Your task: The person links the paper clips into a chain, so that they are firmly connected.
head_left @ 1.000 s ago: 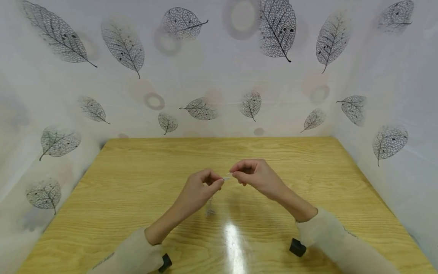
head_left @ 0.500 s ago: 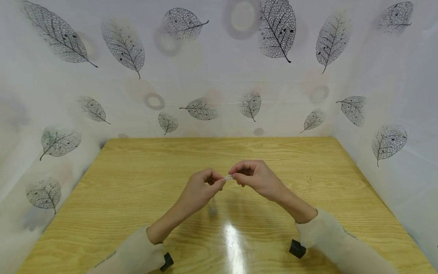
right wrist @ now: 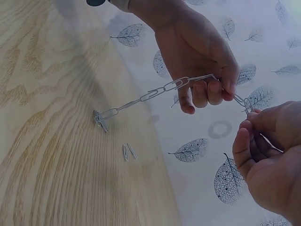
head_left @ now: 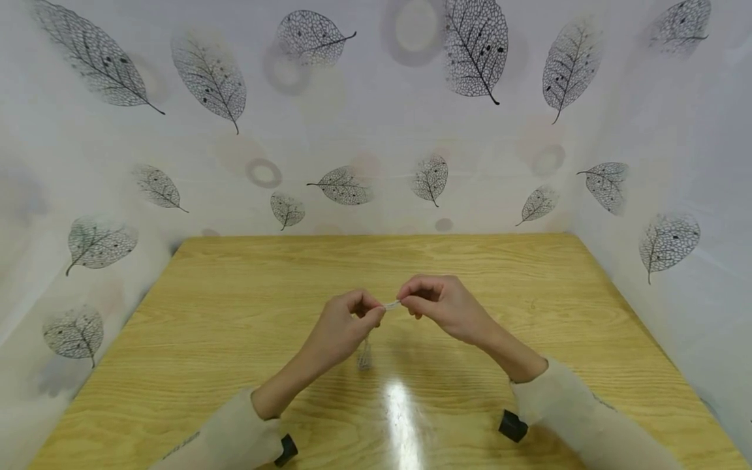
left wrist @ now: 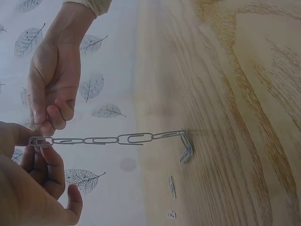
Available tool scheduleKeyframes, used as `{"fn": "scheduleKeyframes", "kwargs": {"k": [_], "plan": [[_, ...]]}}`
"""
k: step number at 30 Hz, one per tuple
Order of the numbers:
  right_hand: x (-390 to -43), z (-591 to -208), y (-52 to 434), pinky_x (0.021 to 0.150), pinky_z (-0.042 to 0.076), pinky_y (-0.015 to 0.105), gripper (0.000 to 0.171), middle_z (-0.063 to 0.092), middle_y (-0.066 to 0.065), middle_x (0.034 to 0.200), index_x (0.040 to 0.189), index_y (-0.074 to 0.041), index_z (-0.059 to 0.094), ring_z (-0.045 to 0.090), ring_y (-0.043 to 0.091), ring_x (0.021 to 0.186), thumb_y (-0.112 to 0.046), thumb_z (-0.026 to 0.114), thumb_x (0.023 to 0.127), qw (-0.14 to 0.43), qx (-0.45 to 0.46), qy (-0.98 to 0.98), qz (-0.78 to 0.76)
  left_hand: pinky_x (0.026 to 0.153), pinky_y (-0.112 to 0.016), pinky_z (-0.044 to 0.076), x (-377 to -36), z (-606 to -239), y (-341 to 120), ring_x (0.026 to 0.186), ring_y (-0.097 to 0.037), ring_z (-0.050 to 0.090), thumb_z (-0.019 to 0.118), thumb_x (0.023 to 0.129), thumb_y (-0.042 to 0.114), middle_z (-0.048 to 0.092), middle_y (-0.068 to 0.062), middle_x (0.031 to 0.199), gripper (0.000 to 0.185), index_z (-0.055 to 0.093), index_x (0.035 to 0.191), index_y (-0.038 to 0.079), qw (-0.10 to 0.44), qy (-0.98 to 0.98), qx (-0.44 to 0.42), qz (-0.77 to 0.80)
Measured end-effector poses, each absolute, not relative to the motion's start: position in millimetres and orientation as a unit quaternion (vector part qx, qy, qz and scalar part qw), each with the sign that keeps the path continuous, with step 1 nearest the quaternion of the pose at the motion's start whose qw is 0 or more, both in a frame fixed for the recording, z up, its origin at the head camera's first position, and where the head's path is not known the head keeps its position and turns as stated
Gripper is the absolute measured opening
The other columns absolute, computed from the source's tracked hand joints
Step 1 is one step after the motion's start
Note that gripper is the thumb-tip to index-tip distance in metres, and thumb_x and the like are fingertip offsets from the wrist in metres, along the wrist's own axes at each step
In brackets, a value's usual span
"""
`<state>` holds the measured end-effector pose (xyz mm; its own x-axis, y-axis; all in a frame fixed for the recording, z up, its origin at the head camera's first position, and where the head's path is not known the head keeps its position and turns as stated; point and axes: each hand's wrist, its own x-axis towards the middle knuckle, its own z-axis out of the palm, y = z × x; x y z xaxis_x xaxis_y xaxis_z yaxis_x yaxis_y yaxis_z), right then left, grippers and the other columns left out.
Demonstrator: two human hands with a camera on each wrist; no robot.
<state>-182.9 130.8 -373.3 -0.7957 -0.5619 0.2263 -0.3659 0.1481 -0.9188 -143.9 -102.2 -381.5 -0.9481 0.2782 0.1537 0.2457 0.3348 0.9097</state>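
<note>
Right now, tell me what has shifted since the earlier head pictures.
The right hand has drawn slightly rightward since half a second ago. The clip ends, seen apart at first, now look like one line between the hands; whether they link is unclear. Nothing was visibly taken up or let go. The left hand stays about where it was, pinching the paper-clip chain that hangs below it.

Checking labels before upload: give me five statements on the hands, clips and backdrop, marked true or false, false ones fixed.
1. The left hand pinches a paper clip chain. True.
2. Loose paper clips lie on the table, apart from the chain. True.
3. The chain runs straight along its whole length. False: its lower end bends.
4. The right hand lies flat on the table. False: the right hand is raised, pinching a paper clip.
5. The backdrop is plain. False: the backdrop carries leaf prints.
</note>
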Motion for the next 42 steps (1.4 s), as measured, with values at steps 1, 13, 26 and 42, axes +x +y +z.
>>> {"fn": "scheduleKeyframes", "kwargs": {"k": [1,13,26,42], "plan": [[-183,-374,132,0.064,0.050,0.027,0.012,0.064,0.010,0.083,0.106,0.003,0.072,0.059,0.021,0.072,-0.004,0.062,0.103,0.085,-0.304,0.755,-0.575,0.060,-0.028,0.046,-144,-381,-102,0.068,-0.018,0.054,0.064,0.101,0.012,0.068,-0.004,0.085,0.009,0.070,0.095,0.008,0.013,0.816,0.159,0.556],[-182,-372,138,0.067,0.053,0.029,0.015,0.063,0.013,0.082,0.110,0.006,0.071,0.059,0.017,0.072,-0.004,0.064,0.102,0.112,-0.260,0.724,-0.628,0.058,-0.025,0.045,-145,-384,-102,0.072,-0.022,0.057,0.065,0.103,0.015,0.069,-0.006,0.087,0.010,0.070,0.098,0.007,0.028,0.815,0.167,0.555],[-178,-367,134,0.067,0.051,0.027,0.019,0.062,0.008,0.081,0.111,0.014,0.066,0.057,0.014,0.071,-0.002,0.063,0.101,0.150,-0.211,0.705,-0.660,0.067,-0.028,0.050,-142,-392,-99,0.087,-0.019,0.063,0.060,0.106,0.022,0.072,-0.003,0.097,0.019,0.073,0.108,0.009,0.089,0.821,0.177,0.535],[-173,-370,130,0.067,0.051,0.028,0.018,0.063,0.007,0.079,0.109,0.013,0.066,0.058,0.014,0.070,-0.002,0.064,0.100,0.177,-0.172,0.678,-0.692,0.094,-0.046,0.054,-142,-397,-87,0.109,-0.018,0.066,0.074,0.098,0.019,0.072,-0.001,0.113,0.022,0.069,0.118,0.009,0.010,0.809,0.176,0.561]]}}
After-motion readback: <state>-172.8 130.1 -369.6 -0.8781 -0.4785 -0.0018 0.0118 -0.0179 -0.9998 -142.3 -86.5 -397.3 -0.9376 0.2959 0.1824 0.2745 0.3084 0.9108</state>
